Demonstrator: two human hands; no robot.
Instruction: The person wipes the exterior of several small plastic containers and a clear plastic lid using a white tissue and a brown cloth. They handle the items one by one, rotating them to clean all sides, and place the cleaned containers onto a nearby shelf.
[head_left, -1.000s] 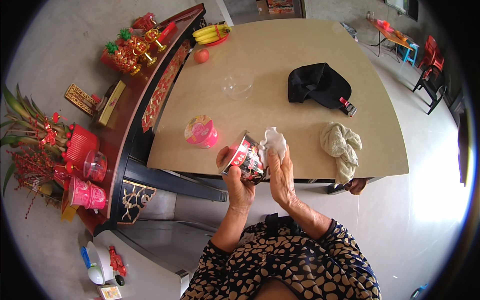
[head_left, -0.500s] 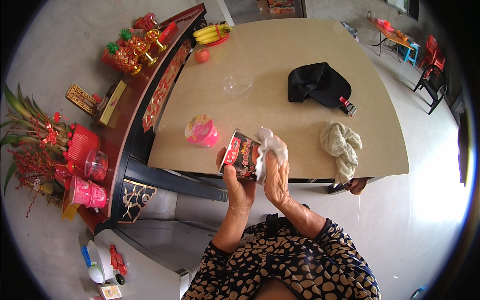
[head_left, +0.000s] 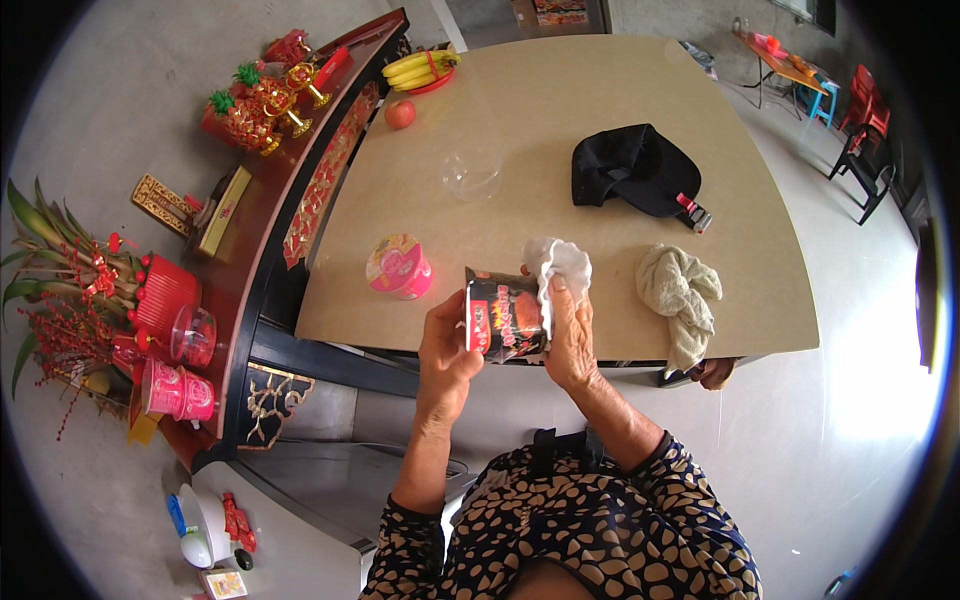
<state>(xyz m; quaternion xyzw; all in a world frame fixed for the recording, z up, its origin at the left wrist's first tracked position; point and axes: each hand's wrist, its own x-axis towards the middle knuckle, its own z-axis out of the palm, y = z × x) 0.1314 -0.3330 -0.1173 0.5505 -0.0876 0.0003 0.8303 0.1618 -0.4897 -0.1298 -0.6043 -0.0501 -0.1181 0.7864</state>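
My left hand (head_left: 446, 362) is closed round one end of a black-and-red printed tub (head_left: 512, 318), which lies tilted on its side above the table's near edge. In my right hand (head_left: 572, 342) is a crumpled white cloth or wipe (head_left: 557, 268), pressed against the tub's other end. The fingers behind the tub are mostly hidden. To the left stands a pink printed cup (head_left: 401, 267) with a patterned lid. A rumpled light-green towel (head_left: 680, 300) lies to the right of my hands.
On the beige table (head_left: 540, 90) are a black cap (head_left: 640, 170), a clear plastic dome (head_left: 471, 176), an apple (head_left: 400, 115) and bananas (head_left: 420, 70). A dark-red altar table (head_left: 268, 200) with decorations borders it on the left. Chairs (head_left: 866, 100) stand far right.
Both hands have shifted a little to the right with the tub, which has turned more level. The white cloth now bunches higher over its right end.
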